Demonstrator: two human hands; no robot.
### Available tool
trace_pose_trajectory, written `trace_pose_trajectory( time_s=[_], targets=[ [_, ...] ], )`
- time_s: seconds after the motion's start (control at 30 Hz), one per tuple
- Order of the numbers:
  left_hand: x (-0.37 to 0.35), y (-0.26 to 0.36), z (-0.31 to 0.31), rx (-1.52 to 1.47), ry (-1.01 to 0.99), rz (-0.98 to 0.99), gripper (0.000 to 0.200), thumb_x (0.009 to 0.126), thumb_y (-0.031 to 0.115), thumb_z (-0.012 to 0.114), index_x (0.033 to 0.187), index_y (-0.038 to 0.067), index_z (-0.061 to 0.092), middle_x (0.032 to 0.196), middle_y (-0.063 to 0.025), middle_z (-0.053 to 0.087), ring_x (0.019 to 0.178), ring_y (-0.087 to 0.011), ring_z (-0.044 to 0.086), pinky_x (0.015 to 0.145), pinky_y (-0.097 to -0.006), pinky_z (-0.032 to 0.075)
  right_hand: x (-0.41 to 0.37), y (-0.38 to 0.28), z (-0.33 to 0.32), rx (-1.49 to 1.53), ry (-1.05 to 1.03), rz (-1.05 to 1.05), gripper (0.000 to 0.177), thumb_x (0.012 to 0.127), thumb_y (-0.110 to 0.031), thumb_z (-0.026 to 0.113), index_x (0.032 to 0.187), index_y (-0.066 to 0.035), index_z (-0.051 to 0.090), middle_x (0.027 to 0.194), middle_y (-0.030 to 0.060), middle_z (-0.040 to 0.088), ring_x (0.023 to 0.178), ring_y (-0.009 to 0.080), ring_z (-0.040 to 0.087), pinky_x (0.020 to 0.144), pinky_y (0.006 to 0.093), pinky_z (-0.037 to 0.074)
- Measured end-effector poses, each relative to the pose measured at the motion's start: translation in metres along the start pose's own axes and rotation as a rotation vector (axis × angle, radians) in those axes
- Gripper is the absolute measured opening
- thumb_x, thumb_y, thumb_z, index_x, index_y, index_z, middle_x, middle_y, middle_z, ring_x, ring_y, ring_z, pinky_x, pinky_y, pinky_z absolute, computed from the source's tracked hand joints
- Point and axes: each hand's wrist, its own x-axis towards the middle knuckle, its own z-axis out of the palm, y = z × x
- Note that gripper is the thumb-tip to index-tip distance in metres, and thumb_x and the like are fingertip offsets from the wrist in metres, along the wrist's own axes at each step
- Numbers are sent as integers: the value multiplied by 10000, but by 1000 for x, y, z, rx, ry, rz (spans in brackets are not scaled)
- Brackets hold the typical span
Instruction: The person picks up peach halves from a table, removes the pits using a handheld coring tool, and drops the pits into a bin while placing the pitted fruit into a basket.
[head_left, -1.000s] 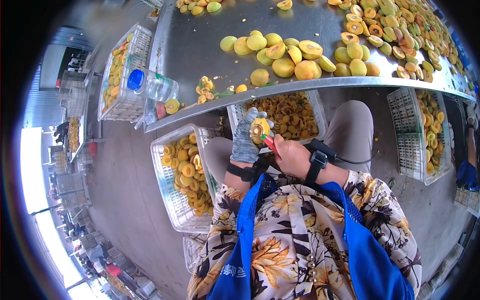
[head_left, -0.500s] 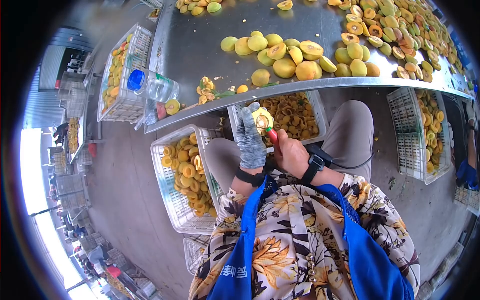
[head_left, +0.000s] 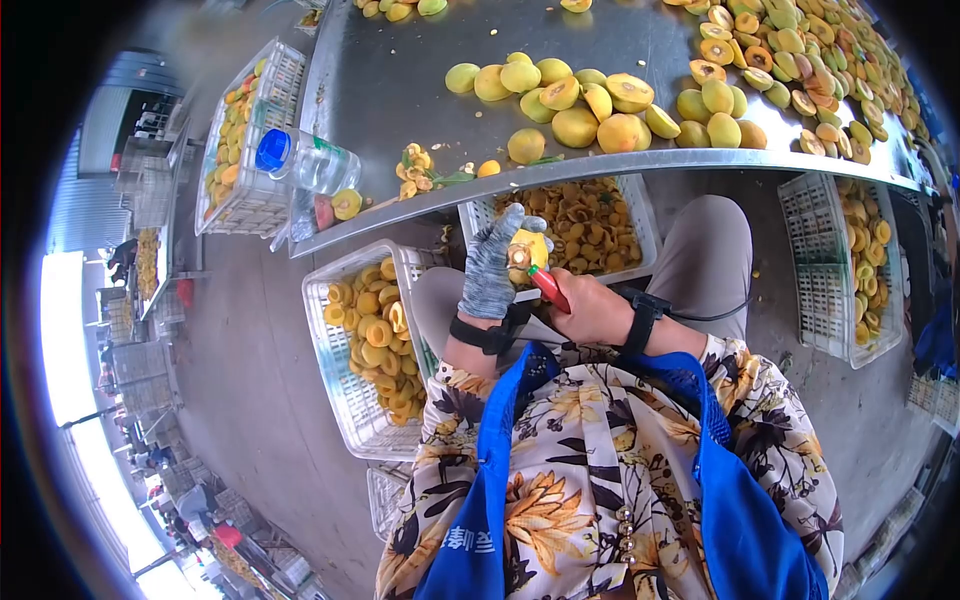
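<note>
My left hand (head_left: 488, 268), in a grey knit glove, is closed around a cut yellow peach half (head_left: 521, 258), its cut face turned up. My bare right hand (head_left: 590, 308) grips the red handle of a small pitting tool (head_left: 547, 286). The green-tipped front of the handle points at the peach, and the tool's working end is right at the pit area. Both hands are above my lap, just short of the table edge. Below and beyond them sits a white crate (head_left: 640, 235) filled with peach scraps and pieces.
A metal table (head_left: 400, 100) carries whole and halved peaches (head_left: 575, 127), with a large heap (head_left: 790, 60) at right. A plastic bottle (head_left: 315, 163) lies at its left corner. Crates of peach halves stand at my left (head_left: 335, 400) and right (head_left: 815, 270); another (head_left: 272, 95) is farther left.
Both hands have come slightly closer to me, with the peach half turned in my left fingers. The tool handle now slants more steeply, and my right wrist has shifted right.
</note>
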Motion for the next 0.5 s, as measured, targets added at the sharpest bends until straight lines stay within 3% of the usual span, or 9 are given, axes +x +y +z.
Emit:
trace_pose_trajectory(
  time_s=[0.17, 0.2, 0.27, 0.3, 0.37, 0.4, 0.43, 0.47, 0.5],
  targets=[
    [1, -12, 2, 301, 149, 531, 304, 846, 323, 590, 883, 22, 581, 731, -100, 619, 602, -231, 612, 524, -316, 519, -1, -2, 0, 200, -71, 11, 226, 725, -80, 553, 899, 38, 469, 750, 240, 569, 730, 373, 588, 646, 388, 456],
    [0, -6, 4, 301, 151, 532, 304, 846, 323, 590, 883, 22, 581, 731, -100, 619, 602, -231, 612, 524, -316, 519, -1, -1, 1, 200, -72, 10, 226, 725, -80, 553, 899, 38, 469, 750, 240, 569, 730, 373, 588, 646, 388, 456],
    [-4, 8, 5, -11, 7, -32, 319, 840, 337, 597, 867, 19, 579, 720, -106, 620, 595, -235, 612, 516, -323, 517, -3, 1, 4, 34, -47, 31, 247, 772, -126, 582, 965, -12, 478, 714, 186, 563, 650, 347, 563, 604, 376, 444],
    [0, 9, 2, -1, 16, -96, 317, 837, 338, 601, 856, 22, 574, 728, -116, 621, 580, -240, 608, 523, -320, 517, -5, 1, 6, 37, -51, 33, 247, 772, -126, 582, 965, -12, 478, 714, 186, 563, 650, 347, 563, 604, 376, 444],
    [-2, 11, 6, 44, 5, -26, 317, 837, 337, 602, 856, 22, 583, 730, -113, 624, 585, -235, 611, 527, -315, 517, -5, 2, 5, 103, -48, -45, 223, 771, -100, 571, 956, -18, 479, 651, 112, 546, 589, 259, 567, 544, 345, 438],
    [-6, 10, 8, 85, 0, 41, 316, 837, 336, 602, 855, 21, 592, 731, -110, 627, 591, -230, 614, 532, -310, 517, -6, 1, 4, 106, -52, -44, 223, 771, -100, 571, 956, -18, 479, 651, 112, 546, 589, 259, 567, 544, 345, 438],
    [-12, 9, 13, 178, 16, 187, 324, 837, 333, 604, 852, 10, 615, 728, -102, 634, 617, -211, 623, 546, -300, 519, -5, 1, 1, 293, -200, 3, 209, 766, -83, 566, 949, -28, 481, 631, 72, 523, 530, 202, 541, 492, 309, 421],
    [-11, 6, 13, 181, 17, 185, 324, 837, 333, 604, 852, 10, 615, 728, -102, 634, 617, -211, 623, 546, -300, 519, -6, -3, -3, 484, -347, 53, 198, 762, -66, 560, 942, -39, 483, 610, 33, 501, 471, 144, 514, 440, 273, 403],
    [-10, 3, 14, 283, 20, 326, 333, 834, 333, 609, 850, 1, 621, 726, -99, 637, 618, -200, 625, 552, -296, 519, -10, -11, -9, 770, -498, 279, 207, 768, -36, 543, 962, -60, 473, 583, -10, 453, 391, 61, 428, 357, 208, 330]
  ],
)
